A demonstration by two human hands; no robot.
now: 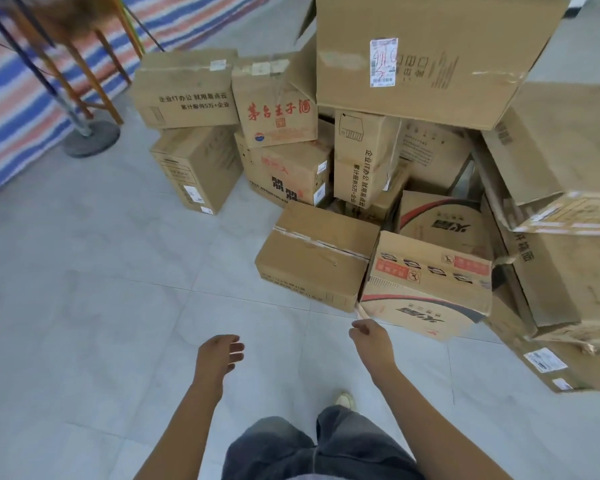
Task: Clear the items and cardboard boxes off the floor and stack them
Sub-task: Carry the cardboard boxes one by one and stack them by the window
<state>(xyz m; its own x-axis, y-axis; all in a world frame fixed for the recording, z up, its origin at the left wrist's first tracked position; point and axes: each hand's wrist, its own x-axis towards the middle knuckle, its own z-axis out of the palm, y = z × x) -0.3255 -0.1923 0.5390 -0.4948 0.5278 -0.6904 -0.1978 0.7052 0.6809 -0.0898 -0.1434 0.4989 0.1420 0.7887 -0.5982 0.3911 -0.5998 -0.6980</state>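
Holding the left hand (219, 355) out relaxed and empty over the tiled floor (118, 271). Curling the right hand (369, 336) loosely, gripping nothing, just short of the printed box (426, 292)'s near corner. Beyond both hands, a taped plain box (319, 251) touching it; farther ahead, stacked cardboard boxes (278, 105), a big box (430, 57) topping them.

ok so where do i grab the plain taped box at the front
Probably two-handed by the bottom edges of the plain taped box, coming from its free left end and near side. It lies flat and sealed, with no handle showing, and its right end sits against the red-printed box.
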